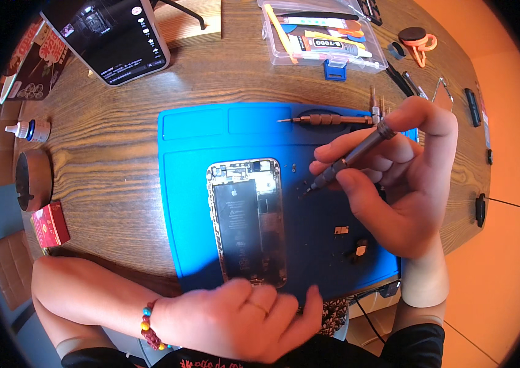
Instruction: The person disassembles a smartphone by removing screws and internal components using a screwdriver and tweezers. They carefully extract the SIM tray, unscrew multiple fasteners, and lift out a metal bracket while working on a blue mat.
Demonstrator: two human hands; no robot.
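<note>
An opened iPhone [246, 221], its battery and inner parts showing, lies on a blue silicone repair mat [186, 184]. My right hand [397, 175] grips a dark precision screwdriver [349, 158], its tip pointing down and left, close to several tiny screws [302, 188] on the mat right of the phone. Whether the tip touches a screw cannot be told. My left hand [250, 317] is over the phone's lower end, fingers loosely curled and thumb apart, with nothing seen in it. A small metal plate [341, 230] and a small phone part [360, 250] rest on the mat's right side.
A second screwdriver [333, 119] lies along the mat's top. Beyond stand a clear tool box [278, 59] with pry tools and a glue tube, and a propped smartphone [161, 60]. A dropper bottle [38, 130], a round container [34, 179] and a red box [53, 224] stand left.
</note>
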